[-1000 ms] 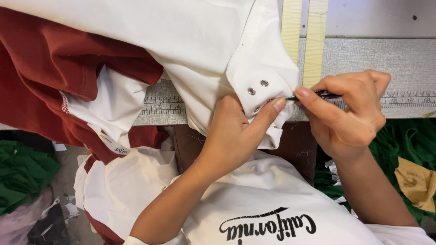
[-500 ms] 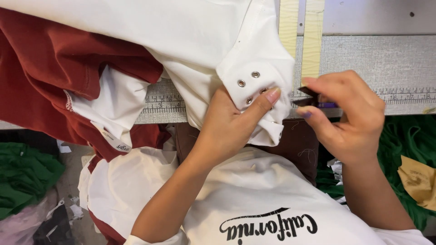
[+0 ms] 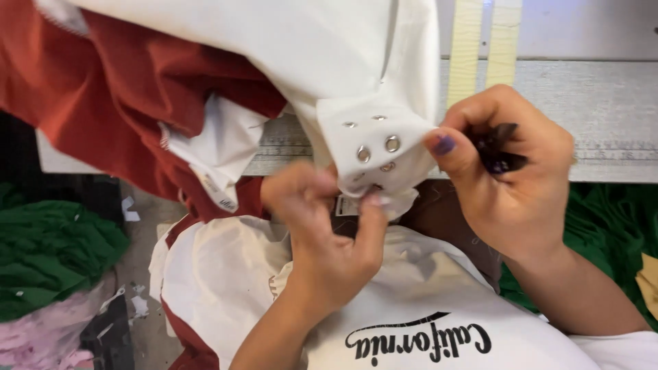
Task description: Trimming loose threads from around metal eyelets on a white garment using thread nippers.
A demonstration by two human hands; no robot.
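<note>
Head view: left hand (image 3: 329, 233) pinches the lower edge of a white sleeve cuff (image 3: 377, 154) with metal eyelets; right hand (image 3: 510, 171), just beside it, grips a small dark tool (image 3: 500, 147). Red-and-white fabric (image 3: 137, 103) lies left of them, green cloth (image 3: 48, 247) farther out.

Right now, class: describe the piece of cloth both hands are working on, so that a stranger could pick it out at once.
Start at the grey table edge with its ruler strip. Over it hangs a white garment; follow it down to the cuff-like end between the left hand and right hand. Unlike the plain red cloth beside it, it carries round metal eyelets.
</note>
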